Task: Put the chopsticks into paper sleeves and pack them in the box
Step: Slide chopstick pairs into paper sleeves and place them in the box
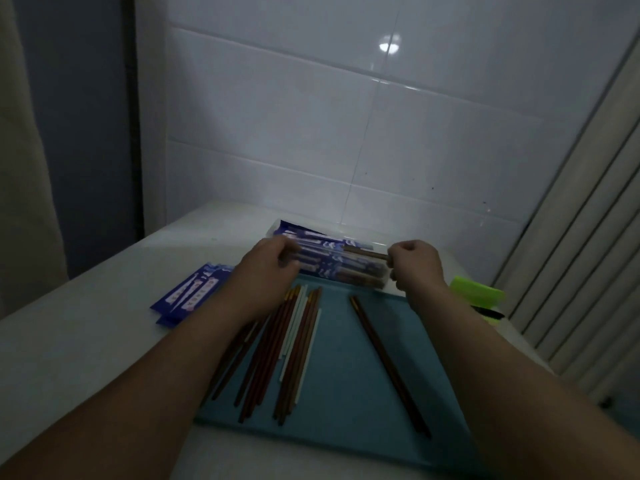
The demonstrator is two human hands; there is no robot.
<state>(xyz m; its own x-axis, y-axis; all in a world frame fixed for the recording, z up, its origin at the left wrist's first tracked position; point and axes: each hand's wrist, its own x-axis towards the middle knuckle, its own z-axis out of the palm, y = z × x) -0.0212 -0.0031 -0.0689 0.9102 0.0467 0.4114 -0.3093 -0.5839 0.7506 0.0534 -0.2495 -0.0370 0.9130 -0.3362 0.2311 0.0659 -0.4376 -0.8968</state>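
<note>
Both left hand [273,263] and right hand [417,266] tight around sleeved chopsticks [360,252] over box [379,285]

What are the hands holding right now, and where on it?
A sleeved pair of chopsticks over the box: left hand grips the sleeve end, right hand pinches the bare brown ends.

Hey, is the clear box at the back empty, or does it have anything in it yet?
Not empty: several blue sleeves lie in the clear box, brown chopstick ends showing at their right.
</note>
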